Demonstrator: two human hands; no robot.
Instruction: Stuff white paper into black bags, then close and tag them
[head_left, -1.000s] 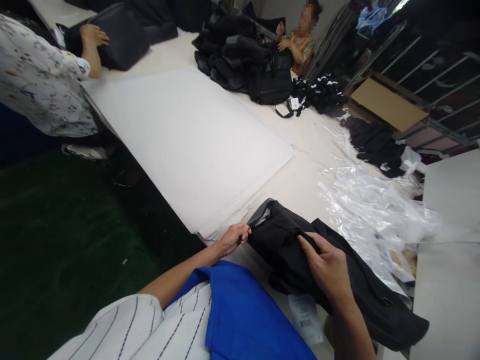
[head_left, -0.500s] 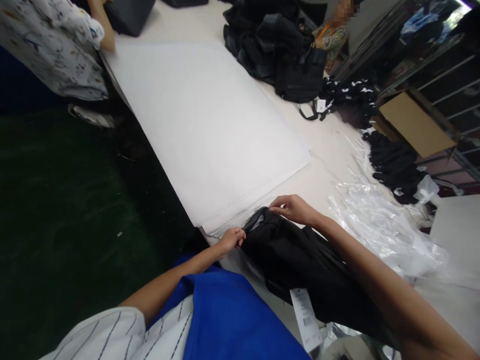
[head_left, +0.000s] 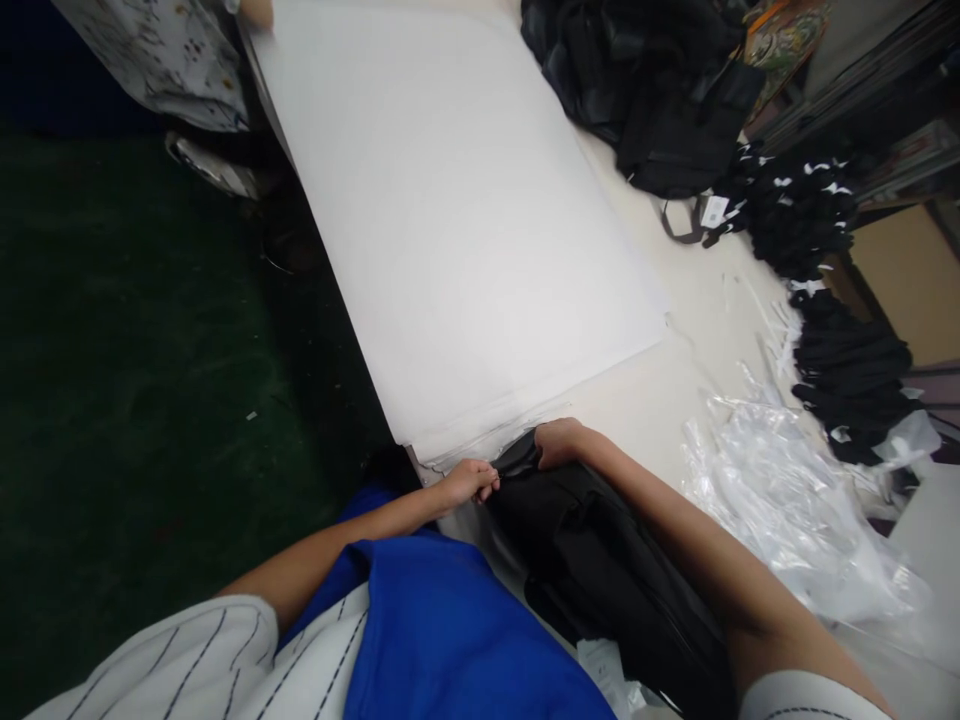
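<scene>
A black bag [head_left: 600, 560] lies along the near side of the table, its opening pointing away from me. My left hand [head_left: 474, 481] pinches the left edge of that opening, fingers closed on the fabric. At the opening's right side, my right hand [head_left: 558, 442] dips in, and its fingers are hidden by the bag. A white tag [head_left: 602, 668] hangs from the bag's lower side. Just beyond both hands lies a stack of large white sheets [head_left: 480, 220].
Crumpled clear plastic bags [head_left: 795, 500] lie to the right. Black bags [head_left: 660, 100] are piled at the far right, near bundled black straps [head_left: 847, 370] and a cardboard box [head_left: 907, 280]. Another person's patterned clothing [head_left: 187, 60] shows at far left, beside the green floor [head_left: 135, 400].
My right hand has gone from the rim down into the bag's opening. My left hand still pinches the edge. The view has shifted, so the surroundings sit higher and further right.
</scene>
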